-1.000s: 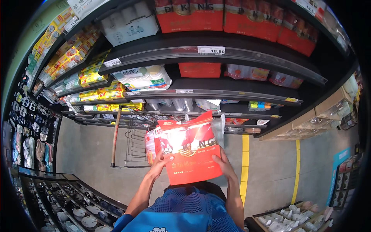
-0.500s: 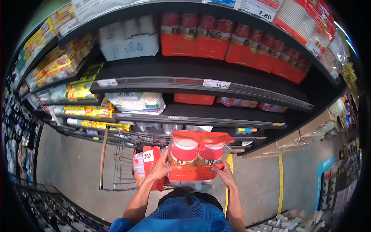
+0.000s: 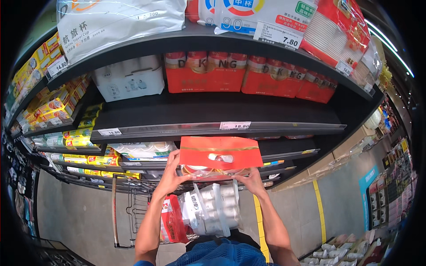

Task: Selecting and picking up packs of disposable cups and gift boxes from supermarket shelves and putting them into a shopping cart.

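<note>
Both my hands hold a red cardboard pack of paper cups (image 3: 222, 148), one at each side. Its top flap, with a cut-out handle hole, faces me, and cup rims show beneath it. My left hand (image 3: 171, 176) grips the left side with the thumb along the lower edge. On the opposite side my right hand (image 3: 250, 179) clasps it the same way. Just below the pack, a wire shopping cart (image 3: 129, 199) carries a clear plastic pack of white cups (image 3: 217, 209) and a red package (image 3: 173, 221).
Similar red cup packs (image 3: 204, 80) and a white carton (image 3: 126, 82) stand at the back of the black shelf (image 3: 217, 108). White bags (image 3: 122, 29) fill the shelf above. Yellow lines (image 3: 319, 208) mark the grey floor (image 3: 293, 208); another display (image 3: 377, 208) stands right.
Both hands have moved the red cup pack forward toward the shelves and tipped it so its top faces me. The packages in the cart are more exposed. The view has tilted up.
</note>
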The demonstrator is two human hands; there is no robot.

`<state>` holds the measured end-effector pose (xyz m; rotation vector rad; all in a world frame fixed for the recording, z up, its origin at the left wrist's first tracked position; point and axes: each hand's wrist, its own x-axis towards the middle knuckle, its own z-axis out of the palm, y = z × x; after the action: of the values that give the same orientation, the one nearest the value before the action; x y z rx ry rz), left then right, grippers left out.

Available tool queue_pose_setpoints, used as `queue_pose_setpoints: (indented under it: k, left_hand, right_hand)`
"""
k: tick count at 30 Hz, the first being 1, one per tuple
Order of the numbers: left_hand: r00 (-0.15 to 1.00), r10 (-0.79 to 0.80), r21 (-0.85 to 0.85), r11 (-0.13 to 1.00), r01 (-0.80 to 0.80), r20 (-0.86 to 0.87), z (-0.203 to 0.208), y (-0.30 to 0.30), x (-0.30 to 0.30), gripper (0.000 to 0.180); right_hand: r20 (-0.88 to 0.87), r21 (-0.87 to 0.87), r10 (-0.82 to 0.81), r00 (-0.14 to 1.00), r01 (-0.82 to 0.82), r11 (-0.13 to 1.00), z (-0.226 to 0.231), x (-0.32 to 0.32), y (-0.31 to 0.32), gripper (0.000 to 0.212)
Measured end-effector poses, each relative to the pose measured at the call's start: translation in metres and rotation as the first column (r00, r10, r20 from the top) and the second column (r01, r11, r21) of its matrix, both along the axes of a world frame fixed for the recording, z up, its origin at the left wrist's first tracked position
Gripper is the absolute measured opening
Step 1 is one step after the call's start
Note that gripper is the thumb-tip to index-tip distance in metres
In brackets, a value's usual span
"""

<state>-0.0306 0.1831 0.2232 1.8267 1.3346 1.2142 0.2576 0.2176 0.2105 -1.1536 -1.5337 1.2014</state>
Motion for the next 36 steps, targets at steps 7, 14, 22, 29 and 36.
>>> queue_pose_setpoints:
  k: [7,14,22,29,36]
  left_hand:
    - [0.997,0.027,0.118,0.993,-0.018,-0.072,0.01,-0.01,0.009,0.063]
    - [0.989,0.123,0.139,0.984,-0.112,-0.077,0.0,0.008,0.013,0.063]
    - [0.986,0.114,0.126,0.987,-0.099,-0.12,-0.004,0.005,0.016,0.061]
    - [0.992,-0.083,0.073,0.993,0.091,-0.099,0.011,-0.009,0.052,0.078]
    - [0.977,-0.199,-0.226,0.958,0.177,-0.08,-0.023,0.011,0.084,0.077]
  right_hand:
    - [0.171,-0.093,0.034,0.985,-0.018,0.996,-0.017,0.026,0.001,0.041]
    - [0.096,0.183,-0.02,0.995,0.002,0.983,-0.027,0.013,0.027,0.035]
    - [0.116,0.118,0.017,0.993,-0.031,0.993,0.005,0.02,0.024,0.041]
    - [0.32,0.121,-0.001,0.947,-0.04,0.992,-0.032,0.103,-0.017,0.074]
    - [-0.019,-0.221,-0.058,0.998,0.053,0.974,-0.071,0.118,-0.03,0.081]
